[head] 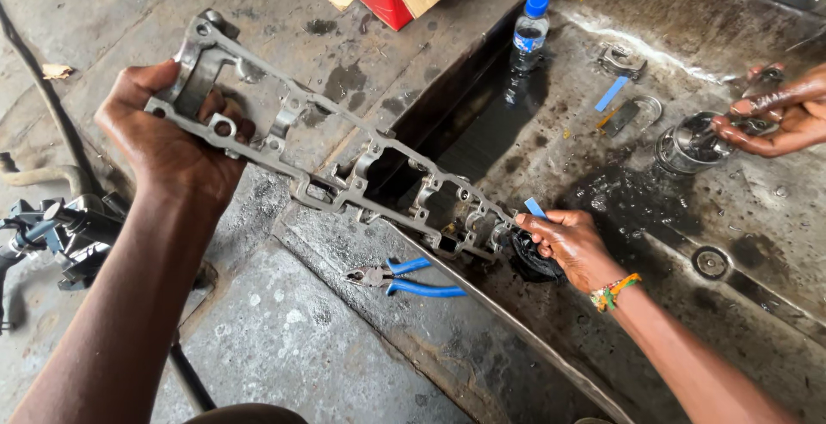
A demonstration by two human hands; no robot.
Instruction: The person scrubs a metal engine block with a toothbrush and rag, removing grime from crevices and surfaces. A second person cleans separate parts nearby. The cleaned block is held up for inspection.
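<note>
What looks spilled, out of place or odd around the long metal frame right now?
Dark oily liquid is pooled in the dented metal tray, with a clear plastic water bottle with a blue cap standing in it. Blue-handled pliers lie loose on the stained concrete floor under the long grey cast-metal frame.

We've got two bare arms in view, no sleeves on either, no gloves. Left hand [168, 144]: no ring, no watch, nothing on the wrist. Right hand [570, 247]: one wristband [614, 291] just behind it, woven or beaded, w/ orange, green and yellow strands, thin, sitting snug. Both hands look grimy, w/ dark oily smears on fingers and knuckles. Forearms bare all the way to the frame edge.
</note>
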